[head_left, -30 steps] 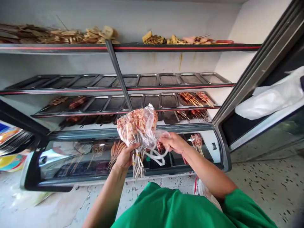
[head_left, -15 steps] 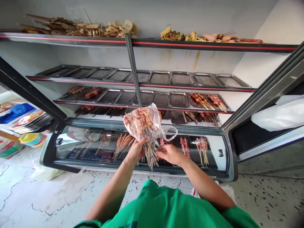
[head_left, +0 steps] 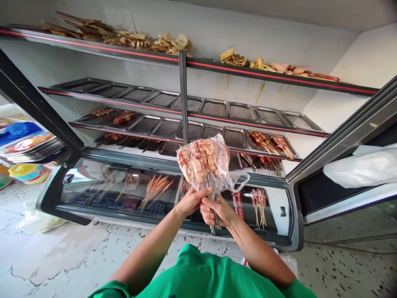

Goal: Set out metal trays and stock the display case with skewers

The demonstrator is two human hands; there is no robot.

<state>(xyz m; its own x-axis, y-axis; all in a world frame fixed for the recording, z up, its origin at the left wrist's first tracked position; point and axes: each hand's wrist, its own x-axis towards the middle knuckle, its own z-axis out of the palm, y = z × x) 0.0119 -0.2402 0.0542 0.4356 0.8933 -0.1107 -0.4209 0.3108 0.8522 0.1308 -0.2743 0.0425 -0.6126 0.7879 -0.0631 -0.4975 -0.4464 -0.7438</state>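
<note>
A bundle of meat skewers point(head_left: 201, 159) is held up in front of the display fridge, its meat end inside a clear plastic bag point(head_left: 221, 157). My left hand point(head_left: 194, 201) is closed round the sticks just under the meat. Right beside it and slightly lower, my right hand point(head_left: 218, 210) wraps the same sticks, whose bare ends poke out below. The bag's loose handle point(head_left: 242, 182) hangs out to the right. Some of the sticks are hidden behind my fingers.
Steel trays point(head_left: 214, 108) line the fridge's middle shelves, some with meat skewers point(head_left: 262, 136). More skewers point(head_left: 155, 190) lie behind the curved lower glass. Vegetable skewers point(head_left: 139, 40) sit on the top shelf. A fridge door point(head_left: 347, 124) stands open at right; stacked trays point(head_left: 34, 150) are at left.
My right hand has gone from fingering the sticks' side to wrapping round them. In the picture, the bundle and both hands sit further right, and the view has tilted.
</note>
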